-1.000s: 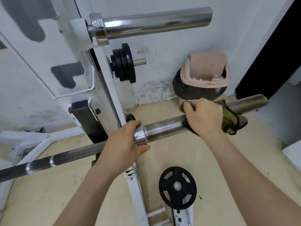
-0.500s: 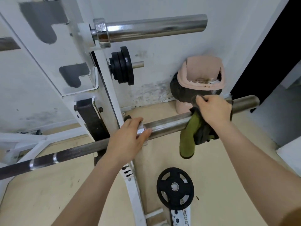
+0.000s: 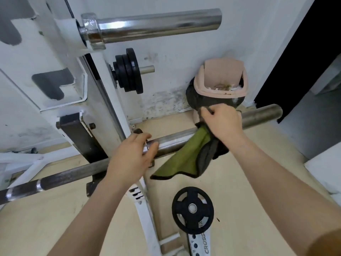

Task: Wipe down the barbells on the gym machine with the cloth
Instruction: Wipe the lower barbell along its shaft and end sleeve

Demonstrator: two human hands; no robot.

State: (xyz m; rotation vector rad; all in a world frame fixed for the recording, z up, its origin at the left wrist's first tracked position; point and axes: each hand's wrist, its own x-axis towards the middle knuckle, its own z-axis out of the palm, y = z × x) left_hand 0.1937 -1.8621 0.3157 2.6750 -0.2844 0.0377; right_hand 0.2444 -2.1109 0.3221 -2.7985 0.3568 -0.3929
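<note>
While left hand (image 3: 129, 159) grips lower barbell (image 3: 262, 115), right hand (image 3: 221, 124) clutches one cloth (image 3: 180, 159); upper barbell (image 3: 156, 24) makes two.

Soft, even light filled the room; glare streaked the chrome bar (image 3: 156, 23), shadows were faint, and wide-angle distortion curved the slightly soft edges

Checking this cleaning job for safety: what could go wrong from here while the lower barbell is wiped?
1. Most of the cloth hangs loose under the lower barbell, bunched in the right hand; it may slip or miss parts of the sleeve.
2. The left hand steadies the bar near its collar; hard wiping might roll it.
3. A weight plate lies on the floor below, a possible trip hazard.
</note>
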